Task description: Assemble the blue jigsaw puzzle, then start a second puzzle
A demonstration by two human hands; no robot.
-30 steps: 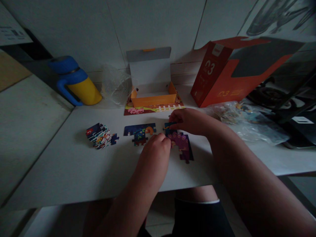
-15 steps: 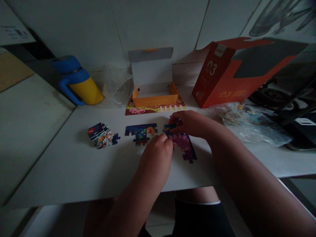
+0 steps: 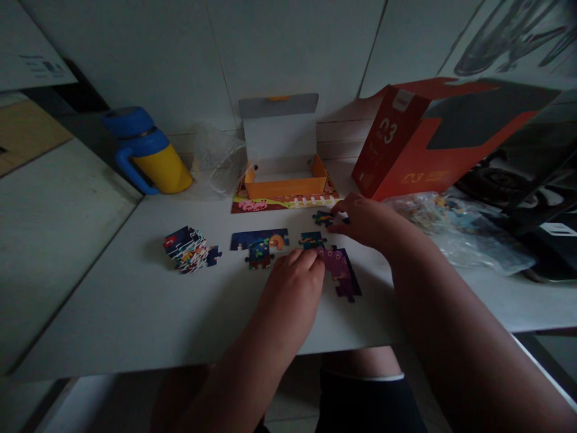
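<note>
My left hand rests closed on the white table, its fingertips pressing the left edge of a joined purple puzzle section. My right hand is farther back and pinches a small dark puzzle piece just above the table. A lone blue piece lies between the two hands. Left of them sits a joined blue strip of pieces. A pile of loose pieces lies farther left.
An open orange puzzle box stands at the back on a printed sheet. A large red carton and a plastic bag of pieces are at right. A yellow and blue bottle lies at back left beside crumpled plastic.
My right hand has lifted away from the purple section toward the back right, carrying a small piece. The blue piece it covered now shows. My left hand stayed in place.
</note>
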